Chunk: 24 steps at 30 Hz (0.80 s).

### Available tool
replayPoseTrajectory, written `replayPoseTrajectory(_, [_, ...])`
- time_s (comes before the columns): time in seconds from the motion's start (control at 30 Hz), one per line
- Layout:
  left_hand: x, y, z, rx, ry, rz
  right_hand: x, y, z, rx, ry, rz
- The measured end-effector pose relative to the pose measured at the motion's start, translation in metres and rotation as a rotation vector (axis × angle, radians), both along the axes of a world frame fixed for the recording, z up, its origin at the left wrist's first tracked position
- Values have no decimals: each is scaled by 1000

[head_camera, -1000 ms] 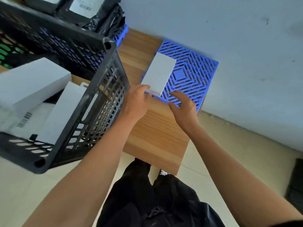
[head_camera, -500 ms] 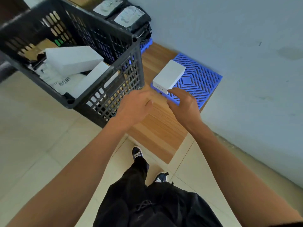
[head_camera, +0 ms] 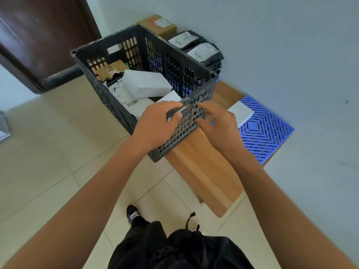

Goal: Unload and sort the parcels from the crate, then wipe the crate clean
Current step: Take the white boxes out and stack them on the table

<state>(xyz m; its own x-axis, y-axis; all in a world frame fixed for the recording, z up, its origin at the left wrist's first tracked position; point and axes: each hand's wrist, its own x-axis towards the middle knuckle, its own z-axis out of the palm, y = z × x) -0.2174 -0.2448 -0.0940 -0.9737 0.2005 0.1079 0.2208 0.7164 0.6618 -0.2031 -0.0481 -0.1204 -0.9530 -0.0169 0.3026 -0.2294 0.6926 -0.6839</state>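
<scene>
Both your left hand (head_camera: pixel 155 123) and right hand (head_camera: pixel 217 123) curl their fingers over the near wall of the black crate (head_camera: pixel 120 113), which stands on the wooden counter (head_camera: pixel 204 171) holding white parcels (head_camera: pixel 145 84), while one white box (head_camera: pixel 240 113) lies on the blue mat (head_camera: pixel 262 136).

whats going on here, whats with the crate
A person is unloading parcels from a black plastic crate on a wooden bench. Both hands, left hand and right hand, are at its near wall. White boxes remain inside; one white box lies on the blue mat.
</scene>
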Motion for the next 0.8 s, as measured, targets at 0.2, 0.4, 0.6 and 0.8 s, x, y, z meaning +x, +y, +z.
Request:
replayPoseTrajectory(0.2, [-34, -78, 6, 93, -20, 84, -33, -77, 15, -34, -78, 27])
replayPoseTrajectory(0.4, [-85, -153, 9, 97, -13, 37, -73, -145, 25, -94, -163, -68])
replayPoseTrajectory(0.6, [-145, -184, 15, 65, -13, -42, -100, -172, 29, -158, -324, -208])
replayPoseTrajectory(0.8, [-205, -171, 4, 42, -130, -144, -133, -168, 19, -254, -427, -295])
